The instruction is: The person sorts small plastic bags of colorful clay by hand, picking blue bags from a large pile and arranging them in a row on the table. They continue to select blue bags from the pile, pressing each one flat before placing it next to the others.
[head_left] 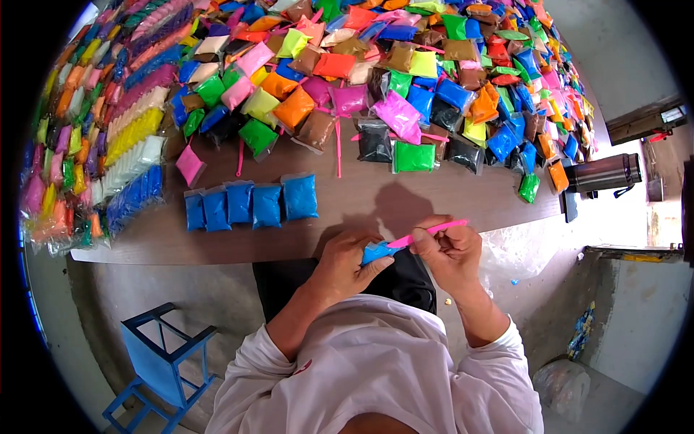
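Observation:
My left hand (348,262) grips a small blue packet (376,252) between thumb and fingers, just past the table's front edge. In my right hand (453,254) is a slim pink plastic stick (441,228), pinched between thumb and fingers. Its left tip points at the packet's top and overlaps it in this view. Ahead of my left hand, several filled blue packets stand in a row on the table, the rightmost blue packet (300,197) being nearest to my hands.
A large heap of coloured packets (347,65) covers the back of the brown table (238,249). Bundled packet strips (130,137) lie at the left. A metal flask (603,173) lies by the right edge. On the floor are a blue stool (155,362) and a clear plastic bag (564,387).

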Available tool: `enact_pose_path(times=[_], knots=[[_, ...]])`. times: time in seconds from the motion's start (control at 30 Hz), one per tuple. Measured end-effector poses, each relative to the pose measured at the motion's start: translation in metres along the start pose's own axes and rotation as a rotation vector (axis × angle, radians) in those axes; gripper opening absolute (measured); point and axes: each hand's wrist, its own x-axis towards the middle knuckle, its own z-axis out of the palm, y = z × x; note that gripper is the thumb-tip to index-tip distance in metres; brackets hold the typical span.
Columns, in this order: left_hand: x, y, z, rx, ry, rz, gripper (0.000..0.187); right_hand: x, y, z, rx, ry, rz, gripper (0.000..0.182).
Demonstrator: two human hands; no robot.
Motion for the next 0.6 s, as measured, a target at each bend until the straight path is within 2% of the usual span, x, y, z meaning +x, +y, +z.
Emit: enact_pose_path(times=[0.1,0.13,0.2,0.23,0.3,0.33,0.4,0.43,0.5,0.53,0.6], knots=[[0.000,-0.001,0.001,0.072,0.017,0.062,0.033,0.003,-0.002,0.001,-0.050,0.015,-0.081,0.012],[0.000,-0.001,0.001,0.021,0.013,0.039,0.028,0.007,-0.008,-0.001,-0.052,0.015,-0.082,0.012],[0.000,-0.003,0.001,-0.030,0.011,0.011,0.022,0.020,-0.023,-0.011,0.311,0.245,0.016,0.014],[0.000,-0.004,0.001,-0.026,0.015,0.029,0.026,0.029,-0.019,-0.022,0.311,0.243,0.016,0.014],[0.000,-0.004,0.000,-0.020,0.019,0.049,0.031,0.049,-0.001,-0.050,-0.310,0.308,0.128,0.019],[0.001,-0.003,0.000,-0.046,0.023,0.052,0.030,0.059,0.004,-0.056,-0.310,0.310,0.126,0.019],[0.002,-0.001,-0.001,-0.075,0.030,0.057,0.029,0.074,0.012,-0.063,-0.688,0.286,0.074,0.023],[0.002,0.001,-0.002,-0.113,0.015,0.033,0.027,0.074,0.017,-0.063,-0.691,0.283,0.074,0.023],[0.002,0.001,-0.004,-0.149,0.011,0.004,0.026,0.075,0.025,-0.060,-0.804,0.543,-0.246,0.021],[0.001,0.000,-0.005,-0.155,0.016,0.021,0.026,0.067,0.008,-0.054,-0.765,0.516,-0.228,0.020],[0.000,-0.001,-0.006,-0.158,0.021,0.035,0.026,0.042,-0.014,-0.037,-0.563,0.245,-0.278,0.015]])
